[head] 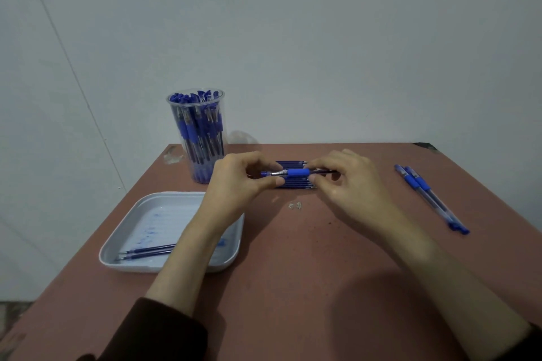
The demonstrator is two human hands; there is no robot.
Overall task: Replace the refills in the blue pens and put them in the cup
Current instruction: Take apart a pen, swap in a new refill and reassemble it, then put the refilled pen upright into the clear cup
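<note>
A blue pen lies level in the air between my two hands, above the table. My left hand pinches its metal tip end. My right hand pinches the barrel just right of the blue rubber grip. Under the pen a row of dark blue refills lies flat on the table. A clear plastic cup at the back left stands full of several blue pens. Two more blue pens lie side by side at the right.
A white tray with blue ink stains sits at the front left and holds two refills; my left forearm crosses over its right side. Small scraps lie on the brown table. A wall stands close behind the table.
</note>
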